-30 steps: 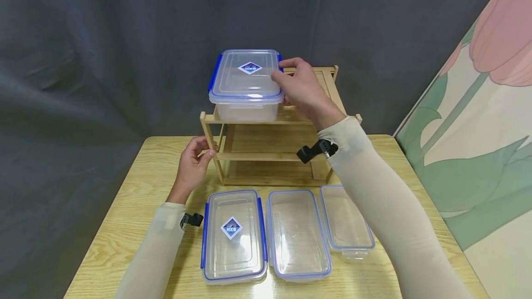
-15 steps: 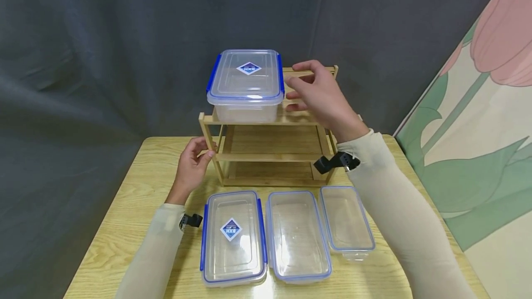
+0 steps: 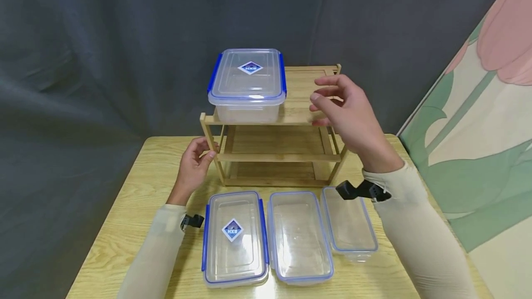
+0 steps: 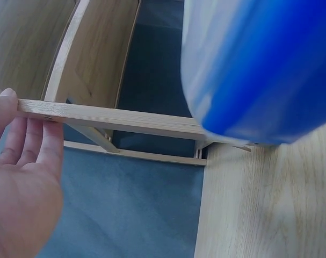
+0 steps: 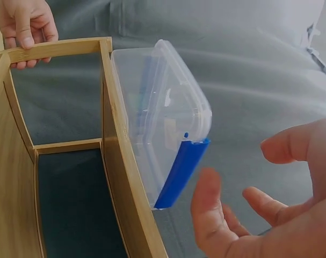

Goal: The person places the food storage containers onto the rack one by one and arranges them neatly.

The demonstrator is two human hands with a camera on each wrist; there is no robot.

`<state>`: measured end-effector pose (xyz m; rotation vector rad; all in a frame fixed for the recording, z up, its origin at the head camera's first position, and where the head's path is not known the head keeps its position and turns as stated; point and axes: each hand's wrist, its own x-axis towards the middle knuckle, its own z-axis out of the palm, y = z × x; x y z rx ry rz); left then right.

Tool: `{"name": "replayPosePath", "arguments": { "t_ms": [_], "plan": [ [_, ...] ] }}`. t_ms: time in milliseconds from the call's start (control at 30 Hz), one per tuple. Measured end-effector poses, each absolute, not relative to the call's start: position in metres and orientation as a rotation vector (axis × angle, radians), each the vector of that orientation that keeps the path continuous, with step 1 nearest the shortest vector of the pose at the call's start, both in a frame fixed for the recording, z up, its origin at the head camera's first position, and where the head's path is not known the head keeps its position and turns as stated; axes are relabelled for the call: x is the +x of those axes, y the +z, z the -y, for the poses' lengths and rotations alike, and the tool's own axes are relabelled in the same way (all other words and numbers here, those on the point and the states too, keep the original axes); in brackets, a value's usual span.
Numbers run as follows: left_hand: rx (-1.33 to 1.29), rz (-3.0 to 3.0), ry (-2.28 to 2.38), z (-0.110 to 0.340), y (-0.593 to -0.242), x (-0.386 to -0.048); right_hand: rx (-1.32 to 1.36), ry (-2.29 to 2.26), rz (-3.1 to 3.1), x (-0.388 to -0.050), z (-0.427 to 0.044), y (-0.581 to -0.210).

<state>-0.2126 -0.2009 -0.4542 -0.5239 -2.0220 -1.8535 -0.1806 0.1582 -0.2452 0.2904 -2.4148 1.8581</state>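
A clear lidded food container [image 3: 249, 82] with blue side clips stands on the left part of the top shelf of a wooden rack [image 3: 299, 98]. My left hand [image 3: 193, 165] pinches the rack's left front post between thumb and fingers, as the left wrist view also shows on the wooden bar [image 4: 114, 119]. To the right of the container, apart from it, my right hand [image 3: 349, 116] hovers in front of the top shelf with fingers loosely bent and nothing in them. In the right wrist view, a blue clip [image 5: 181, 174] faces that hand across a gap.
In front of the rack on the wooden table [image 3: 124, 216] lie a container with blue clips and a label [image 3: 234, 255], a middle clear container [image 3: 301, 239] and a smaller one [image 3: 349, 225]. A dark curtain [image 3: 124, 50] hangs behind; a flower-patterned panel [image 3: 478, 151] stands right.
My right hand has let go of the lidded container and drawn away to the right and down. The container stays on the top shelf; my left hand keeps its grip on the post.
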Motion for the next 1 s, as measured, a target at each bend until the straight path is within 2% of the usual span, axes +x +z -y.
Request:
{"name": "replayPosePath", "arguments": {
  "t_ms": [433, 667, 1000],
  "plan": [
    [-0.519, 2.054, -1.829, 0.201, -0.454, -0.213, 0.347, 1.793, 2.338, -0.137, -0.189, -0.257],
    [-0.516, 2.063, -1.842, 0.203, -0.455, -0.212, 0.412, 1.870, 2.202, -0.120, -0.207, -0.277],
    [-0.536, 2.057, -1.841, 0.202, -0.453, -0.211, 0.365, 1.808, 2.208, -0.102, -0.232, -0.308]
  ]
}}
